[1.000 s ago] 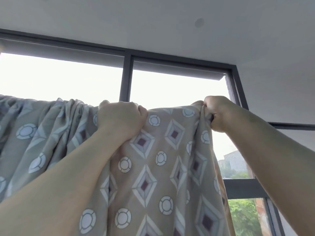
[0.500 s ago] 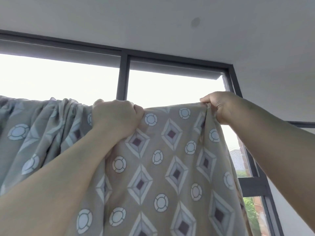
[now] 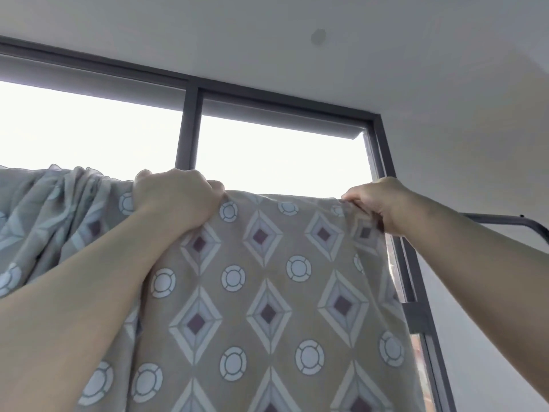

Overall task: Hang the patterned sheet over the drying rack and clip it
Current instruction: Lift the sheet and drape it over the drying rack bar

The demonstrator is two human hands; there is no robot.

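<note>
Looking up: the view tilts steeply toward the ceiling and a big dark-framed window (image 3: 190, 126), so everything is seen from below.
Sheet: the patterned sheet (image 3: 267, 292) is tan with diamonds and little rings, draped from a high top edge and hanging down across the middle and left of the view.
Left hand: the left hand (image 3: 175, 200) is a closed fist bunched around the sheet's top edge, knuckles toward the camera.
Right hand: the right hand (image 3: 377, 203) is curled tight on the sheet's right top corner, fingers pinching a fold of cloth.
Between the hands: the fabric runs pretty flat and taut, pattern easy to read.
Left of the left hand: the cloth is gathered into lots of pleats and looks way more scrunched.
Rack: a dark rack bar (image 3: 502, 219) shows at the far right, just past the right forearm, bending downward at its end. Can't tell if the sheet's edge actually sits on it; the cloth hides that part.
Ceiling: plain white with one small round spot (image 3: 318, 37).
</note>
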